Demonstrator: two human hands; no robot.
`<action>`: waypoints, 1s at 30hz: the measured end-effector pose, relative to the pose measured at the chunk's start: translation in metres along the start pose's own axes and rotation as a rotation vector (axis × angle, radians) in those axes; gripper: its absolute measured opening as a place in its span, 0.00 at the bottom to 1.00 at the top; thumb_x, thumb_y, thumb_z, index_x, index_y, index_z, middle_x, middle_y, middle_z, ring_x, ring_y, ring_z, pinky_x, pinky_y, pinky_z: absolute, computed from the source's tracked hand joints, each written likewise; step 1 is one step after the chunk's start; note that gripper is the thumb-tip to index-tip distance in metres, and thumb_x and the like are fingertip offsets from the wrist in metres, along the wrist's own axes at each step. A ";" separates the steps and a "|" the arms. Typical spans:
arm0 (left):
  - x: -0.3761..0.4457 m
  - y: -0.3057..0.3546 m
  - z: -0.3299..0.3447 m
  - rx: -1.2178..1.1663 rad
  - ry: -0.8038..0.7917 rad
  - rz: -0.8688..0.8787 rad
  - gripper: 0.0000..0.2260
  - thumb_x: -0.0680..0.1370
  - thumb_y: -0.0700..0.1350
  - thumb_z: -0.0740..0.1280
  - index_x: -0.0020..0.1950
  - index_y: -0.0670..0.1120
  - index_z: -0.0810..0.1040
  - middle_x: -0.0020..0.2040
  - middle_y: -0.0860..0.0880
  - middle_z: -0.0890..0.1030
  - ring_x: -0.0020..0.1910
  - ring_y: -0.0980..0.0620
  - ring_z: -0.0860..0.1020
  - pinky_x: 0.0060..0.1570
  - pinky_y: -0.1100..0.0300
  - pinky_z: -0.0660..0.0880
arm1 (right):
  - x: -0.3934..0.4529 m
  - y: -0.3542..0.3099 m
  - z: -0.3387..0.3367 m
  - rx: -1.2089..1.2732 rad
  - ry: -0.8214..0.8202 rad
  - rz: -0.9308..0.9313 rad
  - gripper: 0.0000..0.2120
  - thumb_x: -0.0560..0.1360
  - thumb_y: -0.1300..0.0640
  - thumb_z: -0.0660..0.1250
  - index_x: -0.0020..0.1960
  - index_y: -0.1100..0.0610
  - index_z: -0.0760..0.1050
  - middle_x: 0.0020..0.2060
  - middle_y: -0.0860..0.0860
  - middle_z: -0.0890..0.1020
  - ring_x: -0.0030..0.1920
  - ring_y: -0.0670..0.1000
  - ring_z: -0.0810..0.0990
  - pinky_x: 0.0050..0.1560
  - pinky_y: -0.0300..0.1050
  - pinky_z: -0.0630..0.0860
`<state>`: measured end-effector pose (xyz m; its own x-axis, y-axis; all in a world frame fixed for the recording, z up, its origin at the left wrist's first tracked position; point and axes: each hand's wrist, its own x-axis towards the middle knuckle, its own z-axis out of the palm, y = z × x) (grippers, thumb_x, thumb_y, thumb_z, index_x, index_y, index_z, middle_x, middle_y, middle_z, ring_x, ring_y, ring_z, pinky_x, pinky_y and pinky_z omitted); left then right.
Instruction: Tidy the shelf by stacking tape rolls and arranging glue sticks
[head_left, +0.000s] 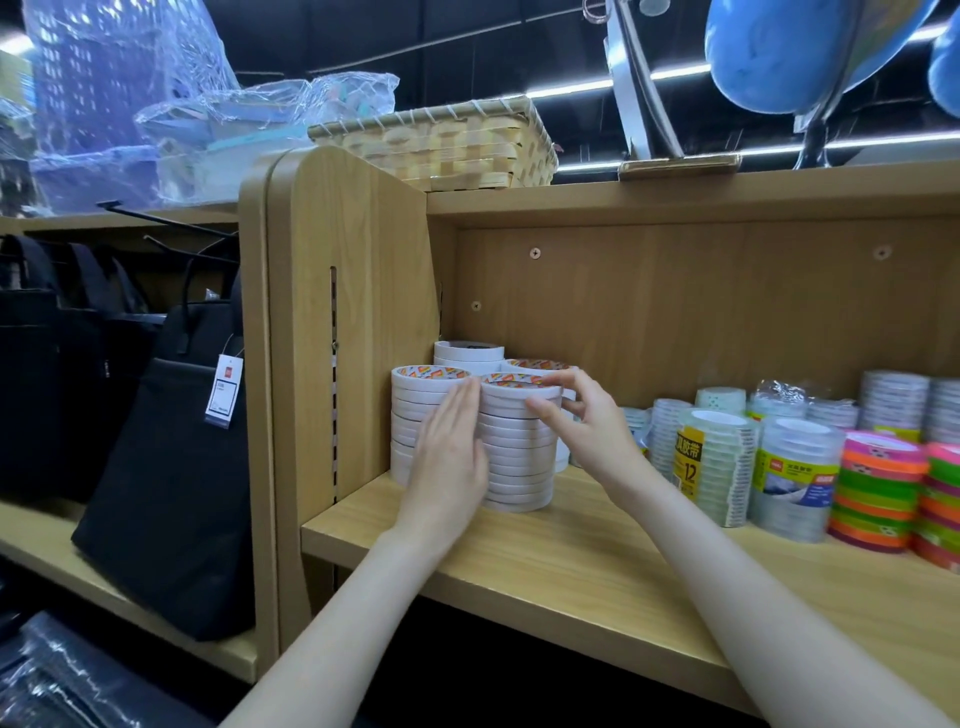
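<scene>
Several stacks of white tape rolls stand at the left end of the wooden shelf (571, 561). The front stack (519, 457) is tall, and a second stack (415, 400) stands to its left against the side panel. More white rolls (467, 353) stand behind. My left hand (452, 457) lies flat with straight fingers between the two front stacks, pressing on the front stack's left side. My right hand (576, 415) pinches the top roll (519, 389) of the front stack with thumb and curled fingers. No glue sticks are in view.
Wrapped packs of clear tape (711, 457) and stacks of orange-green tape (878, 493) fill the shelf's right half. A woven basket (447, 140) sits on the shelf top. Black bags (171, 467) stand on the lower unit to the left.
</scene>
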<state>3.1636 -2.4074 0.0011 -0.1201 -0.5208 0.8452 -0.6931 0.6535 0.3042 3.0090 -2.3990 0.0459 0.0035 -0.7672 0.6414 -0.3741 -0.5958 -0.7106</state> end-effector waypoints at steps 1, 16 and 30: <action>0.000 -0.001 0.000 0.000 -0.007 0.000 0.28 0.76 0.31 0.58 0.75 0.42 0.55 0.75 0.48 0.59 0.73 0.57 0.54 0.73 0.62 0.48 | 0.000 0.001 0.000 0.004 -0.002 0.013 0.15 0.75 0.55 0.68 0.59 0.57 0.72 0.58 0.48 0.71 0.59 0.49 0.74 0.53 0.34 0.70; 0.002 0.023 -0.009 -0.315 0.064 -0.427 0.11 0.76 0.42 0.67 0.58 0.45 0.80 0.49 0.48 0.83 0.46 0.58 0.77 0.52 0.60 0.71 | -0.002 0.004 0.001 0.170 -0.039 0.099 0.19 0.72 0.54 0.71 0.62 0.50 0.72 0.56 0.47 0.76 0.53 0.42 0.77 0.47 0.32 0.73; 0.007 0.026 -0.007 -0.363 0.113 -0.491 0.14 0.74 0.44 0.69 0.35 0.59 0.70 0.32 0.59 0.74 0.41 0.56 0.74 0.52 0.52 0.73 | 0.000 0.002 0.000 -0.113 0.004 0.023 0.31 0.66 0.53 0.77 0.67 0.55 0.71 0.59 0.54 0.79 0.61 0.49 0.76 0.62 0.44 0.71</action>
<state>3.1495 -2.3905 0.0181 0.2409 -0.7599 0.6038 -0.3597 0.5079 0.7827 3.0081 -2.3998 0.0444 -0.0096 -0.7795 0.6263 -0.4763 -0.5472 -0.6883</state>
